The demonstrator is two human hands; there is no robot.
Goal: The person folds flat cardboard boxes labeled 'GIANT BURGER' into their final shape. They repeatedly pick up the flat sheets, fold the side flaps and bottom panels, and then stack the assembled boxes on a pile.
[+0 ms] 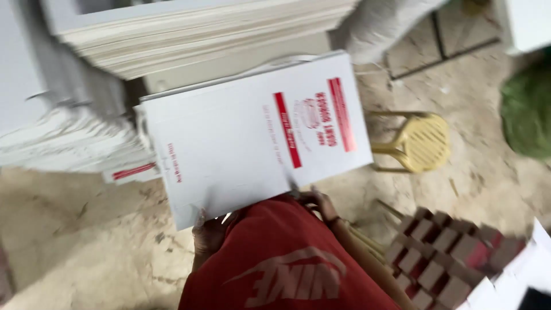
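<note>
A stack of flat white cardboard sheets [241, 143] with red printed bars is held out in front of my red shirt. My left hand [208, 234] grips the sheets at their near left corner, fingers under the edge. My right hand [320, 204] holds the near right edge. The sheets lie roughly level and tilt a little. The picture is blurred by motion.
A tall pile of pale flat sheets [189, 34] stands at the back. More white sheets [69, 143] lie at the left. A yellow plastic stool [418, 142] lies on its side at the right. Brown and red blocks [442, 258] sit at the lower right on the dusty floor [86, 241].
</note>
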